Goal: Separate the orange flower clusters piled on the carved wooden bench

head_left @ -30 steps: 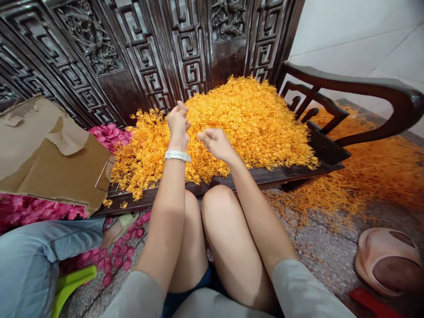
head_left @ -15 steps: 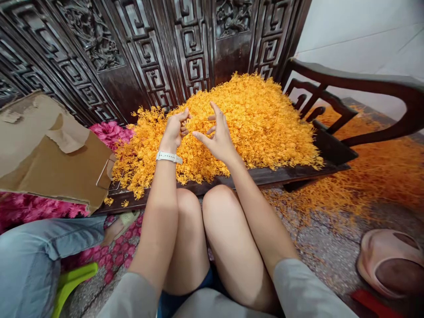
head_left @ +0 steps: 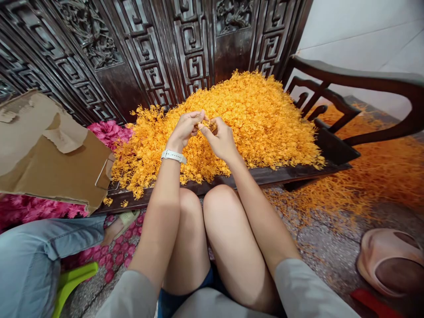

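Note:
A big heap of small orange flower pieces (head_left: 251,119) covers the seat of a dark carved wooden bench (head_left: 285,174). My left hand (head_left: 186,128), with a white watch at the wrist, and my right hand (head_left: 220,139) meet above the heap's front. Both pinch one small orange flower piece (head_left: 206,125) between their fingertips. My bare knees sit just below the bench's front edge.
A torn cardboard box (head_left: 49,154) lies at the left over pink flowers (head_left: 109,132). Another person's leg in jeans (head_left: 36,256) and a green stool (head_left: 71,282) are at lower left. Orange pieces (head_left: 374,176) litter the floor at right, near a pink slipper (head_left: 387,260).
My hands were apart, the right one with fingers spread half a second ago. They have come together and closed on a small orange piece.

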`<action>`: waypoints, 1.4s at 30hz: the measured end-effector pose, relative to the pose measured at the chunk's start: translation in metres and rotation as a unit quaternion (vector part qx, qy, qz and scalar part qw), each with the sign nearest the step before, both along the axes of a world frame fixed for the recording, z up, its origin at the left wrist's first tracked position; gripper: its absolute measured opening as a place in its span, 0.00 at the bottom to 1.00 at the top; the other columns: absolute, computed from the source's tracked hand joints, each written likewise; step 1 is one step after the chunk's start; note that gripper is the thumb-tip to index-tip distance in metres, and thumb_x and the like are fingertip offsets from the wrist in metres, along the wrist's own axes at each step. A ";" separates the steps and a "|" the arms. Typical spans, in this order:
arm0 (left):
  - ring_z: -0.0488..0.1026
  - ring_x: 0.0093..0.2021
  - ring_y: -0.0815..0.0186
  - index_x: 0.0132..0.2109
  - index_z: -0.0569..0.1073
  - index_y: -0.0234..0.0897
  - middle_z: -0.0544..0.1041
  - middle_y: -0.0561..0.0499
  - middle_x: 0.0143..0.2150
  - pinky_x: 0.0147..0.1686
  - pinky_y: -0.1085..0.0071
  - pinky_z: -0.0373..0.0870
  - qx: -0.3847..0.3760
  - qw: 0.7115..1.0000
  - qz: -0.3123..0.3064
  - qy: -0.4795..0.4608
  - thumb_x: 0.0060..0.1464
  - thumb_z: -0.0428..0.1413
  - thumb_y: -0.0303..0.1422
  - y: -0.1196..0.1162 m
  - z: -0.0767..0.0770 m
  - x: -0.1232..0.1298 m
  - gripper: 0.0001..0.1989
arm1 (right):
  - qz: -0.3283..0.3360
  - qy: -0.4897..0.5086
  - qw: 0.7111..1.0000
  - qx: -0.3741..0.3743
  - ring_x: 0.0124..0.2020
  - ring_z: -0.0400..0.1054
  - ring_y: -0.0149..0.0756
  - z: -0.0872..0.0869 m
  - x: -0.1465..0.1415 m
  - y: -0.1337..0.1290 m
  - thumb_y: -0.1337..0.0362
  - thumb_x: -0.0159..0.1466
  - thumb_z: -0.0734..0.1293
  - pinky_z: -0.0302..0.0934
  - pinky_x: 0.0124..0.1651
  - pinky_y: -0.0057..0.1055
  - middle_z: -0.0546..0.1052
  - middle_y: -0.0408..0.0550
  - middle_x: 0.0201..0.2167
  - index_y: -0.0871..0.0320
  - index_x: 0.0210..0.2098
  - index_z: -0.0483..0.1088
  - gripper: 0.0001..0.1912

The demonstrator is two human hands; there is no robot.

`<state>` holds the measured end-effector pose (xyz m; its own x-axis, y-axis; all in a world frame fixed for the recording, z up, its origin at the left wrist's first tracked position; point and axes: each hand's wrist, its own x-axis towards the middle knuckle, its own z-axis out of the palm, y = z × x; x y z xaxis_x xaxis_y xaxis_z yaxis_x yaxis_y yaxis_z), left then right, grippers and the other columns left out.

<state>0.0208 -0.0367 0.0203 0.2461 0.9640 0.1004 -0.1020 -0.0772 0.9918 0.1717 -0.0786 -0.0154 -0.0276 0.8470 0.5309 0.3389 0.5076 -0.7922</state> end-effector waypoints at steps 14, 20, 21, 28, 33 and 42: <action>0.49 0.17 0.78 0.31 0.73 0.35 0.58 0.59 0.21 0.16 0.79 0.44 -0.032 0.978 0.175 -0.107 0.65 0.63 0.28 0.006 0.001 0.018 0.13 | 0.248 0.180 0.933 -0.187 0.20 0.45 0.27 0.005 -0.013 -0.003 0.58 0.77 0.59 0.44 0.24 0.27 0.54 0.35 0.19 0.53 0.27 0.54 0.21; 0.50 0.16 0.77 0.37 0.72 0.40 0.60 0.60 0.22 0.14 0.78 0.47 -0.070 0.928 0.288 -0.225 0.63 0.67 0.48 0.020 -0.011 -0.018 0.18 | 0.544 0.057 0.811 -0.209 0.20 0.53 0.23 0.035 -0.007 -0.043 0.54 0.76 0.64 0.50 0.25 0.25 0.62 0.36 0.20 0.57 0.27 0.62 0.23; 0.51 0.16 0.77 0.37 0.73 0.41 0.62 0.59 0.23 0.14 0.78 0.48 -0.068 0.930 0.282 -0.226 0.62 0.67 0.50 0.019 -0.014 -0.024 0.19 | 0.582 0.021 0.786 -0.206 0.21 0.55 0.23 0.040 -0.003 -0.048 0.52 0.76 0.66 0.52 0.26 0.25 0.64 0.37 0.21 0.58 0.27 0.64 0.23; 0.55 0.19 0.78 0.43 0.78 0.41 0.76 0.52 0.33 0.16 0.78 0.52 -0.037 0.935 0.252 -0.248 0.62 0.65 0.54 0.011 -0.012 -0.028 0.21 | 0.333 0.248 0.878 -0.236 0.22 0.61 0.26 0.024 0.005 -0.018 0.41 0.70 0.69 0.55 0.23 0.26 0.74 0.41 0.29 0.54 0.50 0.69 0.24; 0.54 0.19 0.74 0.44 0.78 0.42 0.75 0.51 0.32 0.18 0.74 0.57 -0.024 0.937 0.222 -0.269 0.72 0.53 0.54 0.001 0.013 -0.033 0.21 | 0.126 0.189 0.933 -0.279 0.23 0.64 0.29 -0.010 -0.005 0.010 0.53 0.68 0.73 0.56 0.22 0.28 0.78 0.49 0.39 0.54 0.59 0.65 0.25; 0.56 0.25 0.63 0.46 0.76 0.47 0.65 0.49 0.28 0.22 0.68 0.62 0.057 0.943 0.257 -0.202 0.73 0.47 0.53 -0.016 0.030 -0.043 0.20 | 0.187 0.140 0.953 -0.191 0.32 0.69 0.31 -0.012 -0.010 0.002 0.55 0.63 0.77 0.63 0.27 0.29 0.76 0.51 0.50 0.50 0.65 0.61 0.36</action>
